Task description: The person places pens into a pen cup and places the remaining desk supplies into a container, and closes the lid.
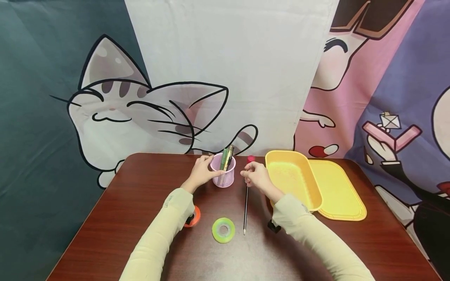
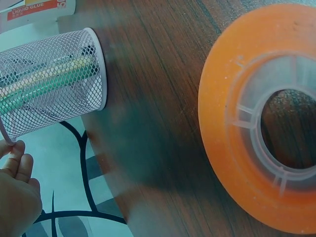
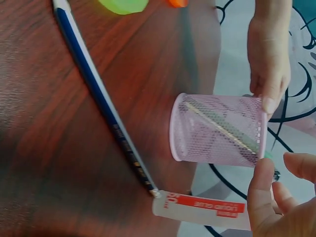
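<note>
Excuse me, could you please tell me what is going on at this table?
A person's left hand holds the rim of an upright pink cup with pens in it. The right hand, which appears empty, hovers beside the cup, near the glue bottle. A pencil lies on the table, with green tape and orange tape nearby. To the right is a yellow box next to a yellow lid.
</note>
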The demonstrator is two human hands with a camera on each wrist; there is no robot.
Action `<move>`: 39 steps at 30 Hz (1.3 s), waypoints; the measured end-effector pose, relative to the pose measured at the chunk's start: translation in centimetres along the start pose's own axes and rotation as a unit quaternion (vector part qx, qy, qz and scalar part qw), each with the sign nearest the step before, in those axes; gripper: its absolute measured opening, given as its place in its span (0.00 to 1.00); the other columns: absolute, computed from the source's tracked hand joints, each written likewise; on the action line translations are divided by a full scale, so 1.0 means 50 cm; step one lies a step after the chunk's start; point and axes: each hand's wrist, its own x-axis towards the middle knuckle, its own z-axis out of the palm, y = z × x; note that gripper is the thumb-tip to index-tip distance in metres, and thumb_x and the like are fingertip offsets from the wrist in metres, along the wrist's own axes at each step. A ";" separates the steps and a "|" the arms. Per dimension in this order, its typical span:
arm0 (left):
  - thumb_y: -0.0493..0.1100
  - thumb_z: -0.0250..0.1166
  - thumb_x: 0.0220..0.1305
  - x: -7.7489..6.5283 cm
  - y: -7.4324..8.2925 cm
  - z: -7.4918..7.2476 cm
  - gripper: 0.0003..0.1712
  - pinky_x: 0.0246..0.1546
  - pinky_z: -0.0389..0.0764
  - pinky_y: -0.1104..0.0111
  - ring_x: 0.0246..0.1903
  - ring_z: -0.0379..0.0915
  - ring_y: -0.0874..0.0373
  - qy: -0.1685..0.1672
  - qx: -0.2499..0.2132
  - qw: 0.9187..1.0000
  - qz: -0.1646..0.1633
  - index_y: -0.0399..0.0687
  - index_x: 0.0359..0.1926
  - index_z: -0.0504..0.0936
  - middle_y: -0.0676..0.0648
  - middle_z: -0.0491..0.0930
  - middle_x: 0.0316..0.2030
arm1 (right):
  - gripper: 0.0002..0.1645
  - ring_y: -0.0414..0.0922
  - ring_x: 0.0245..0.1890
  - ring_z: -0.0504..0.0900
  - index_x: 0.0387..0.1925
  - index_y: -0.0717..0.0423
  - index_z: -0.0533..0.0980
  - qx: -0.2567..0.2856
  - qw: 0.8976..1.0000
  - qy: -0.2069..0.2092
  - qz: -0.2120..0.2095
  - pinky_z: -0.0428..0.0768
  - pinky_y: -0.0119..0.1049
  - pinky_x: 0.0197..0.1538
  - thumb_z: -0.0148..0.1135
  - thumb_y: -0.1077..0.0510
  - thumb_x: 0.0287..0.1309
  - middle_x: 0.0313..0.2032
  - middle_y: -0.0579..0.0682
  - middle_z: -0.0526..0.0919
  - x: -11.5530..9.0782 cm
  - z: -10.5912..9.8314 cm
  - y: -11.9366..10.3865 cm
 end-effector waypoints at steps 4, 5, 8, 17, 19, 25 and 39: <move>0.61 0.67 0.42 0.000 0.000 0.000 0.50 0.55 0.64 0.56 0.55 0.58 0.48 -0.001 0.001 1.000 -0.002 0.41 0.62 0.62 0.41 0.64 0.55 | 0.13 0.39 0.12 0.72 0.33 0.64 0.70 -0.026 1.000 0.000 0.012 0.76 0.34 0.19 0.63 0.63 0.46 0.18 0.49 0.71 0.000 0.006 0.019; 0.62 0.67 0.42 0.000 0.000 0.000 0.50 0.55 0.64 0.56 0.55 0.58 0.48 -0.001 0.001 1.000 -0.003 0.41 0.62 0.62 0.41 0.64 0.55 | 0.13 0.39 0.12 0.72 0.33 0.64 0.70 -0.030 0.999 0.000 0.016 0.77 0.34 0.19 0.63 0.63 0.46 0.19 0.50 0.72 0.001 0.007 0.024; 0.62 0.67 0.41 -0.001 0.000 -0.001 0.50 0.55 0.64 0.56 0.55 0.58 0.48 -0.001 0.001 1.000 -0.003 0.41 0.62 0.61 0.41 0.64 0.55 | 0.13 0.40 0.12 0.73 0.33 0.64 0.71 -0.037 0.999 0.002 0.025 0.77 0.36 0.18 0.64 0.62 0.45 0.19 0.51 0.73 0.002 0.012 0.038; 0.62 0.67 0.41 0.001 -0.003 0.003 0.50 0.54 0.65 0.57 0.54 0.58 0.49 -0.001 0.003 1.000 -0.003 0.43 0.62 0.62 0.42 0.65 0.54 | 0.12 0.41 0.12 0.73 0.30 0.64 0.70 -0.044 0.998 0.018 0.032 0.77 0.38 0.19 0.63 0.63 0.44 0.19 0.52 0.72 0.004 0.024 0.077; 0.62 0.67 0.41 0.002 -0.004 0.003 0.50 0.54 0.65 0.57 0.54 0.58 0.49 0.000 0.005 1.000 -0.002 0.43 0.62 0.62 0.42 0.65 0.54 | 0.12 0.41 0.12 0.73 0.30 0.64 0.70 -0.046 0.998 0.021 0.035 0.77 0.38 0.18 0.63 0.63 0.44 0.18 0.50 0.71 0.005 0.027 0.087; 0.62 0.67 0.41 0.002 -0.004 0.002 0.50 0.54 0.64 0.57 0.55 0.58 0.49 0.000 0.008 1.000 -0.002 0.43 0.63 0.61 0.42 0.65 0.54 | 0.12 0.43 0.11 0.74 0.28 0.62 0.69 -0.086 0.995 0.039 0.037 0.76 0.37 0.16 0.64 0.63 0.43 0.18 0.49 0.71 0.010 0.035 0.116; 0.63 0.66 0.41 0.002 -0.003 0.002 0.50 0.55 0.64 0.56 0.55 0.57 0.49 -0.005 0.004 1.000 -0.010 0.43 0.63 0.61 0.42 0.64 0.55 | 0.13 0.41 0.09 0.70 0.28 0.61 0.69 -0.180 0.982 0.060 0.020 0.72 0.31 0.13 0.65 0.60 0.43 0.20 0.53 0.72 0.021 0.045 0.139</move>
